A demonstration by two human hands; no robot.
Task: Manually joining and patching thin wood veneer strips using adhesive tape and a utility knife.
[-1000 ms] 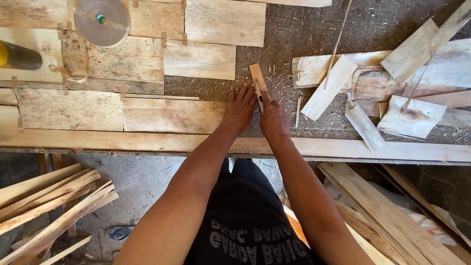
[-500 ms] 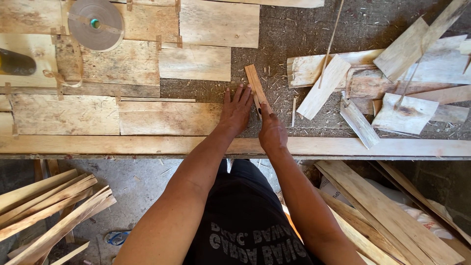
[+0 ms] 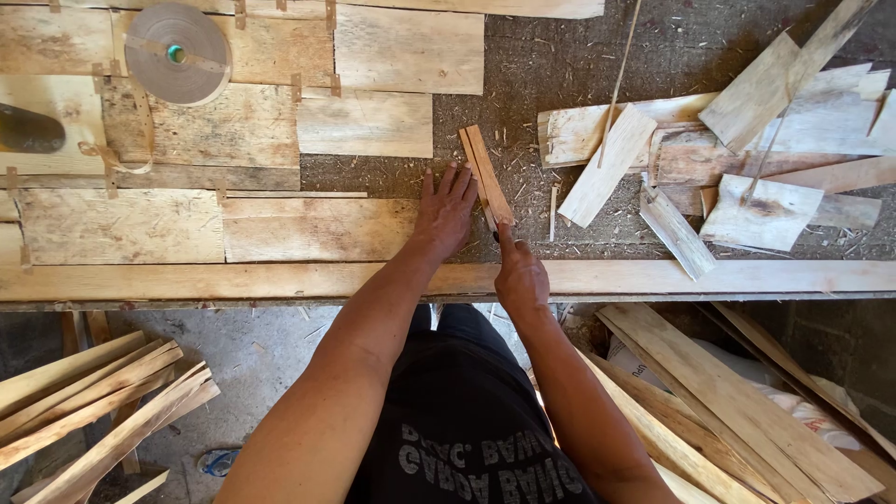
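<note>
My left hand (image 3: 446,210) lies flat, fingers spread, on the right end of a thin veneer sheet (image 3: 317,229) on the workbench. Right beside its fingertips lies a narrow wood strip (image 3: 485,173), angled up to the left. My right hand (image 3: 520,271) is closed near the strip's lower end and seems to pinch a small dark tool against it; the tool is too small to make out.
Taped veneer sheets (image 3: 215,121) cover the bench's left half, with a roll of brown tape (image 3: 177,51) on top. Loose veneer offcuts (image 3: 747,159) are piled at right. A long wooden rail (image 3: 700,277) edges the bench front. Strips lean below at left (image 3: 89,401) and right (image 3: 747,411).
The right hand has slid down toward the bench's front edge along the strip. The left hand stays pressed on the sheet. The view has shifted slightly.
</note>
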